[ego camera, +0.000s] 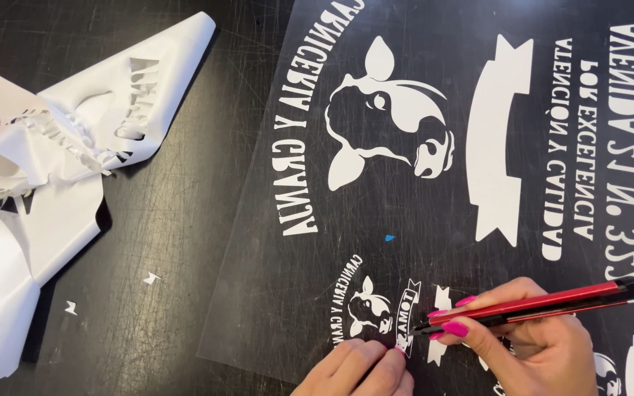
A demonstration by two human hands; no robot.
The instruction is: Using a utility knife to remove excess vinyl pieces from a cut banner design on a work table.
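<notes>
My right hand [526,345] holds a red and black craft knife [544,302] like a pen, its tip touching a small white banner shape [407,317] on a clear sheet [273,242] of white cut vinyl designs. My left hand [361,370] sits at the bottom edge, fingertips pressing the sheet just below the small banner and beside a small cow-head emblem [370,308]. A large white cow head [390,117] and a big ribbon shape [497,139] lie higher on the sheet, amid white lettering.
The sheet lies on a scratched black work surface [177,220]. A crumpled heap of peeled white vinyl waste [38,169] covers the left side. Small white scraps [152,278] lie loose between the heap and the sheet. A tiny blue fleck [389,237] rests on the sheet.
</notes>
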